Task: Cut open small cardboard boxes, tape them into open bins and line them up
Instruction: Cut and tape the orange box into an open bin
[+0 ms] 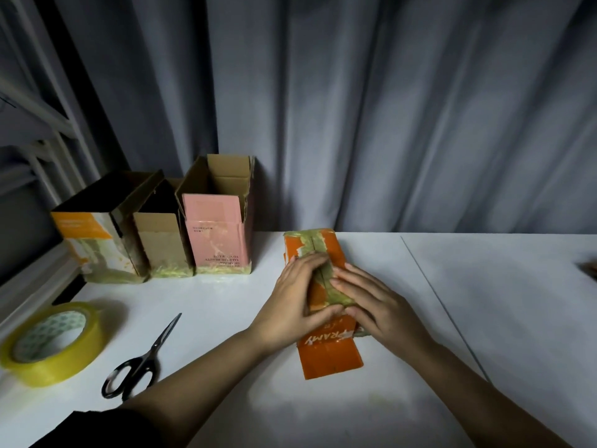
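An orange cardboard box [329,357] lies flat on the white table [226,318], its middle seam covered with yellowish tape. My left hand [290,302] presses flat on the box's left half, fingers straight. Across the seam, my right hand [378,305] presses on the right half with its fingertips on the tape. Three open bins stand in a row at the back left: an orange-and-white one [93,247], a plain brown one [160,240] and a pink one [219,234].
A roll of yellow tape [51,344] lies at the left edge. Black-handled scissors [142,360] lie shut between the roll and my left arm. Grey curtains [387,108] hang behind the table. A seam in the tabletop [442,302] runs diagonally on the right.
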